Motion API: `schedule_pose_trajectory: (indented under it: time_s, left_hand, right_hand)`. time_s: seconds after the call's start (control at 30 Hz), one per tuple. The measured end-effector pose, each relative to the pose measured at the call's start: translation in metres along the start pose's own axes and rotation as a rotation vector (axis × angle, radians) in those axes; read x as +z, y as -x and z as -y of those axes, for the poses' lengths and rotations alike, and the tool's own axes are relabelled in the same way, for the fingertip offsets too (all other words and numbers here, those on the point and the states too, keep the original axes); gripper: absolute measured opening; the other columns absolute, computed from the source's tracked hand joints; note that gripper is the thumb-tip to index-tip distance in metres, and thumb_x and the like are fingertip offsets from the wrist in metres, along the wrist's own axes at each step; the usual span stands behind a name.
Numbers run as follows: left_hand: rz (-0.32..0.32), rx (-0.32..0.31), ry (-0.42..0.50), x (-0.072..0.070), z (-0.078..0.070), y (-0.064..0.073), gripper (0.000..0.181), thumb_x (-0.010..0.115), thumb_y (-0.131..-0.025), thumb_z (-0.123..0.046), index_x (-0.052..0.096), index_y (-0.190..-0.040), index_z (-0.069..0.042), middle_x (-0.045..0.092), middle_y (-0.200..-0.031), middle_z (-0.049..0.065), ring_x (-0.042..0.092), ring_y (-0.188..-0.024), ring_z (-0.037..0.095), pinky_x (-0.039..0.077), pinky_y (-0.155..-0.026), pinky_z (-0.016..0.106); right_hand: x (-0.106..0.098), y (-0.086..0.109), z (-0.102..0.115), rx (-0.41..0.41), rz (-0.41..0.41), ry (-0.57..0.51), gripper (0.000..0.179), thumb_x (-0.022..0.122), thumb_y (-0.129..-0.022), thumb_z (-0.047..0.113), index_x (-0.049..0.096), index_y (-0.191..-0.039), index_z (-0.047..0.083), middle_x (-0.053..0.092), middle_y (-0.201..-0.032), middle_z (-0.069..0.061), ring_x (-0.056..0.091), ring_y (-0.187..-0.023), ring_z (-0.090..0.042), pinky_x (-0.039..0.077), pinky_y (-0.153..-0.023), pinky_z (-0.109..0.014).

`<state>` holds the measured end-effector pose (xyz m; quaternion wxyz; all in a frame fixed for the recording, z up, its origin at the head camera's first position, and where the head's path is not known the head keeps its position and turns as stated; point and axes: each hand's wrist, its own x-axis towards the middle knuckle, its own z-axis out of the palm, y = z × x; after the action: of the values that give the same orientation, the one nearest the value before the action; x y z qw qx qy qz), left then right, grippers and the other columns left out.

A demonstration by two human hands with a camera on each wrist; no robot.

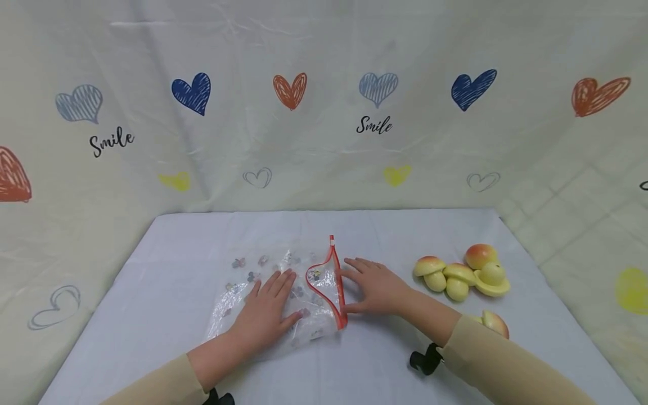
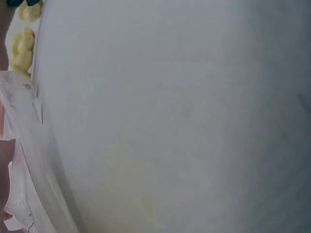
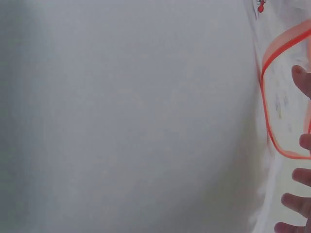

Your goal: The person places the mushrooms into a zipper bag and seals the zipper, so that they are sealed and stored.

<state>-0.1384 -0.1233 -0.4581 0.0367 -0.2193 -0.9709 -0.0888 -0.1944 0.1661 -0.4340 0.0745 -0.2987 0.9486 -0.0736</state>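
On the white tablecloth (image 1: 374, 363), the clear bag (image 1: 300, 295), at nine o'clock from the yellow pieces (image 1: 458, 273), should handle light, limp and slippery; grasp its red zip edge (image 1: 340, 286) at three o'clock, noting that left hand (image 1: 263, 315) and right hand (image 1: 377, 289) lie spread, gripping nothing.

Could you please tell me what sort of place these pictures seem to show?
Perhaps a small staged recording corner, though I can't be certain: a pale, heart-printed sheet hangs behind a white-covered table, and a clear bag lies on it, under the left hand.
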Motion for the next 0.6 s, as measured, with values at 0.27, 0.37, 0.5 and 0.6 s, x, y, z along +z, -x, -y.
schedule_pose_trajectory:
  time_s: [0.27,0.37,0.5,0.6]
  left_hand:
    - [0.011,0.010,0.018,-0.002,0.000,0.000,0.085,0.060,-0.092,-0.058,0.033,-0.155,-0.009,0.034,-0.159,0.006,0.029,-0.146,0.029,0.027,-0.114,0.057]
    - [0.005,0.013,0.012,-0.002,0.001,0.000,0.085,0.060,-0.092,-0.059,0.033,-0.155,-0.009,0.034,-0.159,0.006,0.030,-0.146,0.029,0.027,-0.114,0.056]
    - [-0.007,0.021,0.017,0.000,0.001,0.000,0.085,0.059,-0.092,-0.059,0.033,-0.155,-0.008,0.034,-0.159,0.007,0.031,-0.145,0.030,0.027,-0.114,0.056]
    - [-0.010,0.027,0.035,0.001,0.000,0.000,0.085,0.059,-0.092,-0.059,0.034,-0.154,-0.007,0.034,-0.158,0.008,0.030,-0.145,0.031,0.027,-0.114,0.057]
  right_hand:
    - [-0.015,0.018,-0.021,-0.010,-0.201,-0.003,0.064,0.075,-0.083,0.051,0.060,-0.138,0.021,0.053,-0.144,-0.008,0.051,-0.130,-0.030,0.044,-0.102,-0.053]
    - [-0.024,0.026,-0.033,0.038,-0.215,0.012,0.062,0.075,-0.083,0.049,0.061,-0.136,0.022,0.055,-0.141,-0.008,0.052,-0.128,-0.032,0.045,-0.101,-0.054]
    - [-0.035,0.037,-0.052,0.102,-0.213,0.015,0.063,0.075,-0.083,0.049,0.061,-0.137,0.021,0.055,-0.142,-0.010,0.050,-0.129,-0.034,0.043,-0.103,-0.056]
    - [-0.043,0.049,-0.067,0.126,-0.222,0.003,0.063,0.075,-0.084,0.048,0.060,-0.138,0.019,0.054,-0.141,-0.012,0.050,-0.130,-0.036,0.041,-0.104,-0.057]
